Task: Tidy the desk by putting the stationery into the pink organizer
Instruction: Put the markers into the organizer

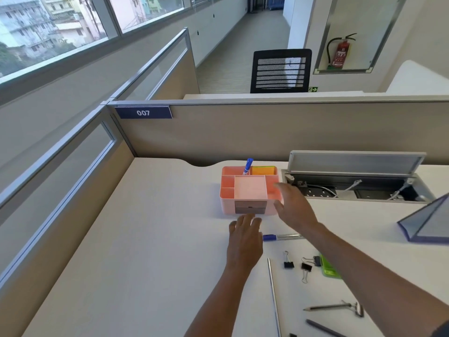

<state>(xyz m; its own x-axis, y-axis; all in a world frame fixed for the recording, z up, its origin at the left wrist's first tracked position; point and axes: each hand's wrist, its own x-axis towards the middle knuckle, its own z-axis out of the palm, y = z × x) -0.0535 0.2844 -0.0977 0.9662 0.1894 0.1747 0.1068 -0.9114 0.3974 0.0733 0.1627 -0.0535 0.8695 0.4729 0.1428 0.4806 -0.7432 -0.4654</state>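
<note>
Pink organizer (250, 190) sits mid-desk (145, 239) near the back partition, a blue marker (247, 166) standing upright in its rear compartment beside orange sticky notes (263, 170). Left hand (244, 239) lies flat just before its grey drawers, fingers straight and spread, holding nothing; right hand (295, 206) reaches at its right wall, fingers loosely extended, empty. Loose on the desk: blue-capped pen (281, 237) just beside the left hand, steel ruler (274, 293), three binder clips (288, 261), green case (329, 267), pencil (326, 306).
</note>
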